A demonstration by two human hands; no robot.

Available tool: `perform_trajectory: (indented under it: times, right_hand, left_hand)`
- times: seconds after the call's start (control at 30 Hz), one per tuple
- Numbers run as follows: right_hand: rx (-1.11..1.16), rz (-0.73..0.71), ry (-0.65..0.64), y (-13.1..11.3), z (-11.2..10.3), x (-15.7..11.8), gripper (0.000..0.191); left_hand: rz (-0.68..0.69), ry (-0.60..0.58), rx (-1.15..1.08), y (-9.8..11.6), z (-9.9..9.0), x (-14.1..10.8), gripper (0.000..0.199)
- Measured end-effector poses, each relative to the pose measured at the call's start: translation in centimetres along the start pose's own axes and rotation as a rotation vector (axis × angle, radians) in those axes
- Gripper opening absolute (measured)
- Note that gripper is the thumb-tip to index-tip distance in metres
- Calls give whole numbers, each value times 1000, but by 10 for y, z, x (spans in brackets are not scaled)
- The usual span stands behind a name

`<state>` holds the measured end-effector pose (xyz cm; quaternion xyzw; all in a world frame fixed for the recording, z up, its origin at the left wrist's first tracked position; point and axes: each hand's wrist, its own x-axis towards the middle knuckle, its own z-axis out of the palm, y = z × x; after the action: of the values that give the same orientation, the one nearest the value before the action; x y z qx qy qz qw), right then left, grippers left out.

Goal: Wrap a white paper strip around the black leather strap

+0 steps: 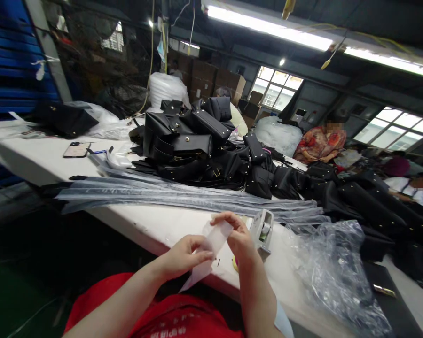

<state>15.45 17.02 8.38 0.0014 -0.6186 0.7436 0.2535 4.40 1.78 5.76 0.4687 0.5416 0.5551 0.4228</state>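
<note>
A thin white sheet (216, 239), paper-like and slightly see-through, is held up between both hands over the table's front edge. My left hand (188, 256) pinches its near part between thumb and fingers. With curled fingers, my right hand (234, 230) grips the upper right edge. One pointed end of the sheet hangs down toward the red shirt. Just right of my right hand stands a grey tape dispenser (262, 230). A small yellow roll (235, 263) is partly hidden behind my right forearm.
Long plastic-wrapped strips (183, 195) lie across the white table (144, 223). Behind them black bags (186, 136) are heaped. Crumpled clear plastic (338, 272) lies at right, and a phone (76, 149) at left. A person in a patterned top (319, 141) sits beyond.
</note>
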Motion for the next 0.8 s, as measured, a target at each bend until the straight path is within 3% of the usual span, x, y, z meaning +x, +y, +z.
perform_trajectory:
  times: [0.07,0.13,0.3,0.43,0.6,0.67,0.73,0.8]
  right_hand:
    - [14,4,129,2,-6,3,37]
    - [-82,36,159,5,-9,5,40]
    - [-520,82,-36,14,3,8,24]
    - [-458,6,-139,14,9,12,46]
    - [-374,-22,-392,10,4,15,77]
    - [-436,-37,-443,13,7,18,86]
    - [-552,-65,-321,23,12,22,68]
    - [-638,-72,-107,35,16,26,32]
  left_hand:
    - [30,212,100,-6,-5,1,32]
    - [70,306,186,-9,-11,1,27]
    - [37,281,358,-10,-22,-1,17]
    - [-35,299,342,-15,-30,-4,18]
    - [-195,327,80,-34,-45,-3,33]
    - [-191,368,24,-40,-50,0,40]
    - [-142,375,55,-45,-54,4,46]
    - [-103,329,146,-46,-55,8,49]
